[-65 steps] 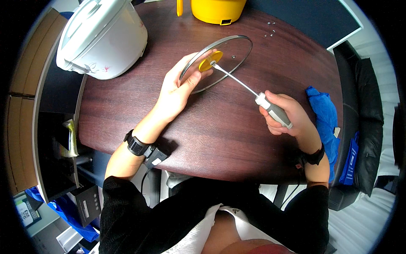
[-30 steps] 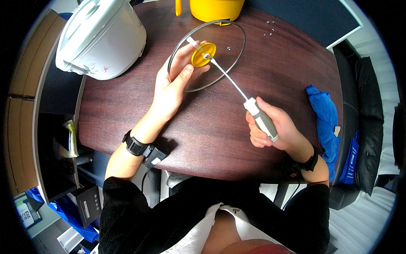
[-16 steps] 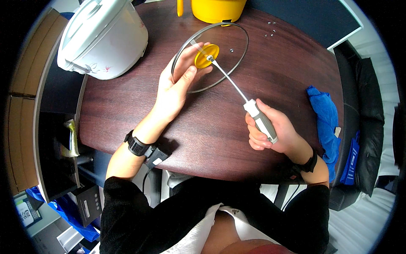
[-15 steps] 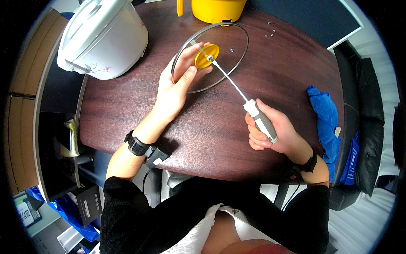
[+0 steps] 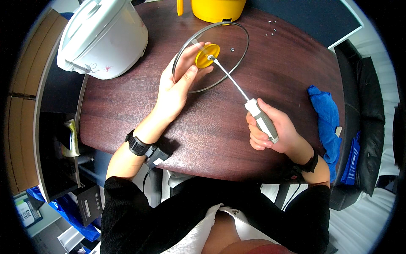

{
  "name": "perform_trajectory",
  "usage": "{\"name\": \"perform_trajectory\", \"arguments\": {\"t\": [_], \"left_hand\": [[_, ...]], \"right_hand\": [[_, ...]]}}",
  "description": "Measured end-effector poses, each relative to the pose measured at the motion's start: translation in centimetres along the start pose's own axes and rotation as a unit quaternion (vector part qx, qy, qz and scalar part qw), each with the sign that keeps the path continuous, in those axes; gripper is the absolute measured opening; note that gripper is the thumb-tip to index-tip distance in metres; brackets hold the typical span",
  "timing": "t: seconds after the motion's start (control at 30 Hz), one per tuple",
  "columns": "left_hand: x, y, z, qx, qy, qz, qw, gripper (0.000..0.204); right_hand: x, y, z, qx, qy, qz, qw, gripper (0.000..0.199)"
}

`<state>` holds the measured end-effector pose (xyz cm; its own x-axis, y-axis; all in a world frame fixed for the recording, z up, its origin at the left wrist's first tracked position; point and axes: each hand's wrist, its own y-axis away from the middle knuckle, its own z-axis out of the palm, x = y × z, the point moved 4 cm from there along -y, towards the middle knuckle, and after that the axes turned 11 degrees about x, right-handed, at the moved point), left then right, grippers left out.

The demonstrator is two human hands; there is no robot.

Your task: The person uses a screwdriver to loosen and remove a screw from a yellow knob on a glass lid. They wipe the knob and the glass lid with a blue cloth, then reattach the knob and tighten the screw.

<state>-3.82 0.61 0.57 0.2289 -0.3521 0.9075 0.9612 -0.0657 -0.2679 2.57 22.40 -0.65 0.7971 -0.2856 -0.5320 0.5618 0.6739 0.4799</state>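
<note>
A round glass lid (image 5: 228, 70) with a thin metal rim stands tilted above the table, gripped at its left side by my left hand (image 5: 182, 78). The thumb lies over the near face, and the other fingers show behind the glass. At its middle is a yellow disc (image 5: 202, 60) with a small metal screw or nut in the centre. My right hand (image 5: 277, 129) is wrapped around the grey and white handle of a screwdriver (image 5: 263, 120). Its shaft slants up to the left, and the tip meets the disc's centre. Exactly how the tip seats is too small to tell.
A white rice cooker (image 5: 105, 42) stands at the left, and a yellow pot (image 5: 218, 10) at the far edge. Several small screws (image 5: 270, 30) lie at the back right, with a small nut (image 5: 232, 50) seen near the lid. A blue cloth (image 5: 325, 122) rests on the right edge.
The screwdriver and right hand have shifted very slightly to the right. The lid has tilted a touch; both hands keep their holds.
</note>
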Motion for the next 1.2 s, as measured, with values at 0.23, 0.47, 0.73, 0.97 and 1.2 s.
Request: {"name": "perform_trajectory", "arguments": {"t": [0.23,0.47,0.73,0.97,1.2], "left_hand": [[-0.2,0.2,0.3,-0.005,-0.012,0.008,1.0,0.05],[0.4,0.9,0.9,0.003,0.028,0.025,0.999,0.052],[1.5,1.0,2.2,0.006,0.061,-0.015,0.998,0.066],[-1.2,0.8,3.9,0.039,0.103,-0.127,0.986,0.055],[-3.0,0.8,5.8,0.071,0.133,-0.157,0.976,0.047]], "right_hand": [[0.2,0.0,-0.2,-0.011,-0.018,0.005,1.0,0.051],[0.4,0.4,1.0,-0.04,-0.02,0.0,0.999,0.053],[-2.7,2.3,0.0,0.211,0.394,-0.144,0.883,0.048],[-3.9,6.1,0.5,0.376,0.722,-0.363,0.453,0.037],[-2.4,7.6,-2.6,0.357,0.369,-0.172,0.841,0.041]]}}
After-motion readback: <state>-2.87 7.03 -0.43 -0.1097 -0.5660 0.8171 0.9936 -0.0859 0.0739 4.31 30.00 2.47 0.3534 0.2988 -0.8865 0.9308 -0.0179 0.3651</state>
